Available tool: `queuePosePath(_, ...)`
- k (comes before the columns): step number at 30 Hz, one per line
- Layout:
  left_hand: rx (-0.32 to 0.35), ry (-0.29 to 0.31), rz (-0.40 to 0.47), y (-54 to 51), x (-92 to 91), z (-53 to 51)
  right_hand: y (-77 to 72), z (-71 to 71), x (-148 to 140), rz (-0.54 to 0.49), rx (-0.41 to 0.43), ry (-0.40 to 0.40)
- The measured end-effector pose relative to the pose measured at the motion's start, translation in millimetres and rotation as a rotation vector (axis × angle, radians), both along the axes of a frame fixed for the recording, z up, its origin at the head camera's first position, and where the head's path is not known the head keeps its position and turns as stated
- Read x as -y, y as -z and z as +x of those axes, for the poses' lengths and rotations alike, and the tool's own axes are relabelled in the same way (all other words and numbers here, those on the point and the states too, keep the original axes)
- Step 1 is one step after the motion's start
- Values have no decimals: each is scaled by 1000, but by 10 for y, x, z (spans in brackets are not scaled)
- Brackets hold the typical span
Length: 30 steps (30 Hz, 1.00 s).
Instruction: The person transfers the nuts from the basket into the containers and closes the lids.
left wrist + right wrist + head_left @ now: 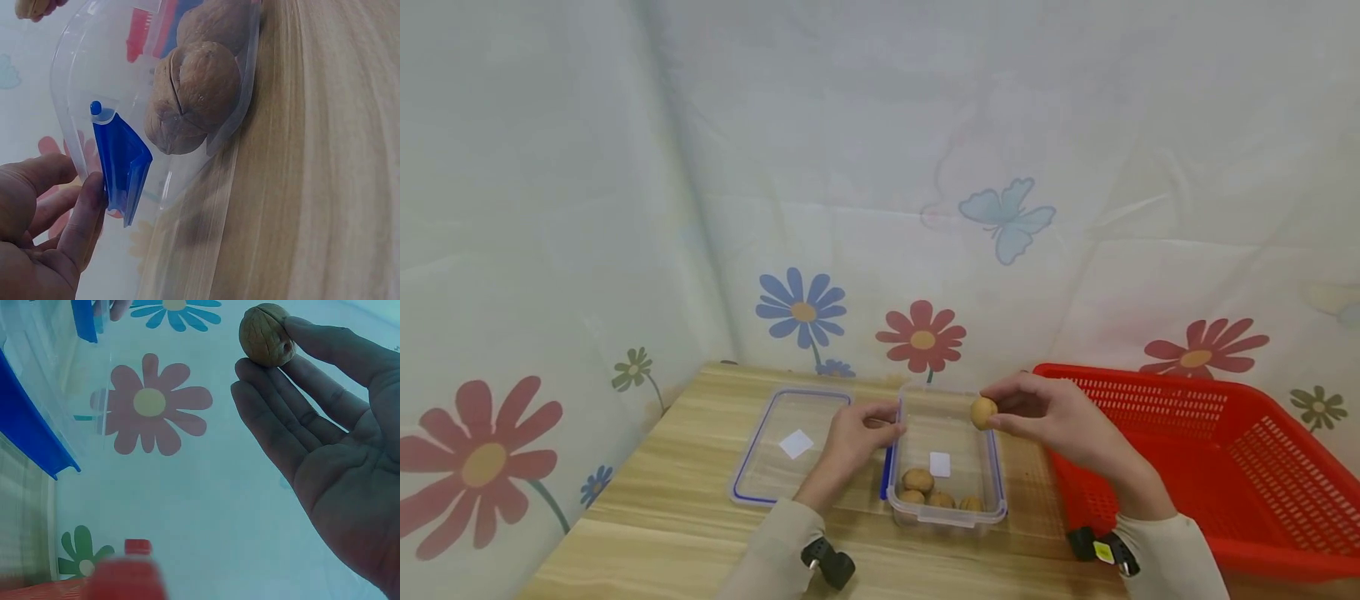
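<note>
My right hand (pixel 1056 417) pinches a walnut (pixel 982 412) between thumb and fingertips, above the right rim of a clear plastic food container (pixel 947 517). In the right wrist view, the same walnut (pixel 265 335) sits at the fingertips, apart from the container. At the container's left wall, my left hand (pixel 857 437) grips the edge beside a blue side clip (pixel 122 162). Several walnuts (pixel 918 480) lie inside at the near end, and a white label (pixel 939 464) shows in the container.
To the left lies a clear lid (pixel 752 450) with a blue seal and a white label. A large red plastic basket (pixel 1150 375) stands on the right. Both rest on a wood-grain table (pixel 655 533), with a flower-printed curtain (pixel 865 250) behind.
</note>
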<state>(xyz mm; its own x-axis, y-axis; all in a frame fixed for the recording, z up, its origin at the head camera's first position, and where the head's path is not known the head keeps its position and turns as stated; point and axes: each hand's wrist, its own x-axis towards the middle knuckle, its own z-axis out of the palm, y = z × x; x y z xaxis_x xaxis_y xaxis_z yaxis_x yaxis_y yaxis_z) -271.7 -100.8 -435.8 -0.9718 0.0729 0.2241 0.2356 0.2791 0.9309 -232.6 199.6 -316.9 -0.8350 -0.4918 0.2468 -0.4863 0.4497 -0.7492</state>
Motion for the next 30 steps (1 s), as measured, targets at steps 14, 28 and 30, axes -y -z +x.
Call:
queuePosePath(14,2,-4,-6,10,-6,-4,240,-76,209,81,10,-92)
queuePosePath(28,-4,-12,-15,-1,-12,3,475,-117,443,207,8,-167)
queuePosePath(30,-6,-9,-11,-3,-13,5,497,-118,466,214,-12,-181)
